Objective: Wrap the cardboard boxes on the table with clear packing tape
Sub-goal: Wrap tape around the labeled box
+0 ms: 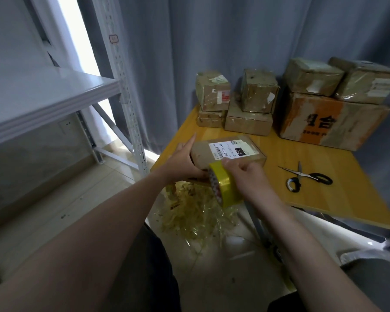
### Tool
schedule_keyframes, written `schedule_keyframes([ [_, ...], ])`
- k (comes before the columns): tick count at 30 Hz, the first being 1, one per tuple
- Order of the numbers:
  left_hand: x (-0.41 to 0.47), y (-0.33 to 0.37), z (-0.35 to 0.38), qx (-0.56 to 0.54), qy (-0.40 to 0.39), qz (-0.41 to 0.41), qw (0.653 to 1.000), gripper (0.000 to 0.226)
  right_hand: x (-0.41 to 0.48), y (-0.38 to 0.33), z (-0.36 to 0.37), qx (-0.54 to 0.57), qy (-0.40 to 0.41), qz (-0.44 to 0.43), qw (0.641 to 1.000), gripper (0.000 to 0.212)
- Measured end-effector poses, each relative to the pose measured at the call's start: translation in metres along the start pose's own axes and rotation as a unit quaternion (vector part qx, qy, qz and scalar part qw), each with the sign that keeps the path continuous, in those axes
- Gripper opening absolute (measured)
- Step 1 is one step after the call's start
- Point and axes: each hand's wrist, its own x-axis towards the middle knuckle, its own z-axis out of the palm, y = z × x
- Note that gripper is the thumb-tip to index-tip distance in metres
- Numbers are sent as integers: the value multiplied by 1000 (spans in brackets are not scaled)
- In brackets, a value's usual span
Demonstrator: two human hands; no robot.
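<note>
Now I brace the labelled box (227, 154) at the near-left corner of the table (324, 199) with my left hand (185, 163), index finger straight and the rest curled round its end, so it cannot slide. My right hand (241, 174) grips the tape roll (225, 188) against the box's near side, likely to start a strip. The scissors (306, 179) lie within reach for cutting.

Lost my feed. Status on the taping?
Left hand holds labelled box. Right hand grips tape roll at its near edge. Scissors lie apart on table.
</note>
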Motion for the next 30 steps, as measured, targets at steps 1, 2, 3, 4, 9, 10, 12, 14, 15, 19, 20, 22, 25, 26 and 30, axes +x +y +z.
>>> schedule_keyframes([
  [1, -1, 1, 0, 5, -2, -2, 1000, 150, -4, 5, 2, 1, -4, 8, 1000, 62],
  [2, -2, 1, 1, 11, -4, -5, 1000, 150, -8, 10, 4, 2, -8, 14, 1000, 63],
  [3, -2, 1, 1, 16, -6, -7, 1000, 151, -11, 13, 7, 6, -10, 19, 1000, 64],
  [4, -3, 0, 1, 18, -10, -8, 1000, 151, -13, 15, 9, 9, -11, 22, 1000, 64],
  [9, -2, -4, 1, 29, -15, -3, 999, 147, -19, 33, 14, 19, -11, 43, 999, 61],
  [10, -2, -6, 1, 35, -15, 1, 999, 146, -21, 38, 14, 21, -16, 48, 998, 60],
  [12, -1, -7, 1, 44, -18, 10, 999, 145, -23, 43, 17, 14, -14, 51, 999, 52],
  [14, 2, -6, -2, 65, -33, 18, 997, 145, -24, 46, 20, 2, -3, 48, 999, 43],
  [15, 4, -5, -4, 86, -46, 22, 995, 145, -24, 47, 21, 1, 0, 47, 999, 42],
  [19, 11, 6, -14, 202, -106, 28, 973, 140, -22, 52, 22, 23, 3, 57, 998, 44],
  [20, 12, 9, -16, 230, -111, 27, 966, 138, -21, 53, 22, 32, 2, 60, 998, 44],
  [22, 13, 14, -19, 290, -103, 44, 950, 134, -20, 54, 21, 54, 0, 63, 997, 45],
  [25, 16, 13, -20, 350, -95, 103, 926, 134, -20, 56, 21, 84, -5, 69, 994, 43],
  [26, 15, 12, -19, 361, -96, 122, 920, 133, -21, 57, 21, 88, -7, 73, 993, 43],
  [30, 5, 9, -13, 351, -70, 191, 914, 116, -22, 58, 23, 100, -5, 71, 992, 43],
])
